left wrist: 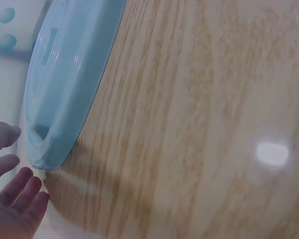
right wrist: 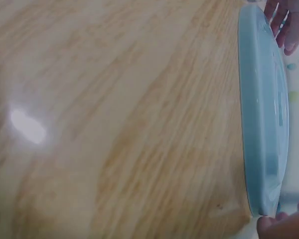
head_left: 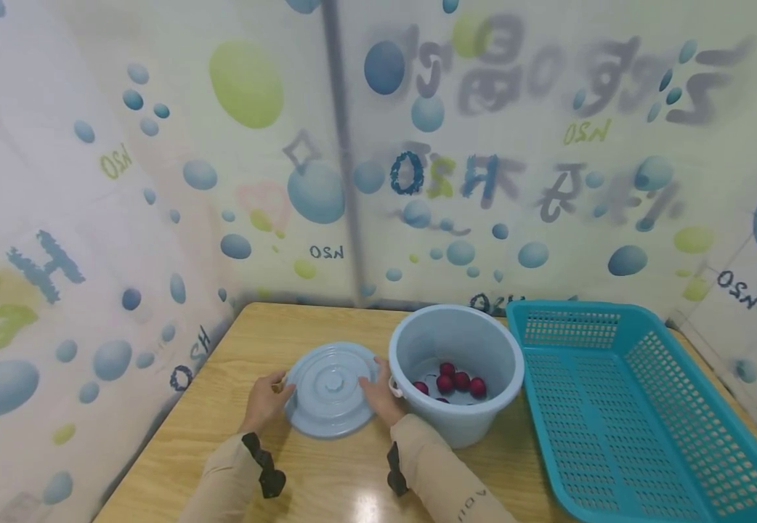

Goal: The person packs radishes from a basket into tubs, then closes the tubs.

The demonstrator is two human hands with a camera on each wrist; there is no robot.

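A light blue round lid with a small central knob lies on the wooden table. My left hand is at its left edge; in the left wrist view the loosely bent fingers show a small gap from the rim. My right hand is at the lid's right edge, between lid and bucket, its thumb over the rim in the head view. In the right wrist view only part of that hand shows, close to the rim. Right of it stands a light blue bucket containing several dark red round fruits.
A large turquoise plastic basket with perforated walls stands right of the bucket, close against it. The wooden table reaches back to patterned wall sheets on the far and left sides.
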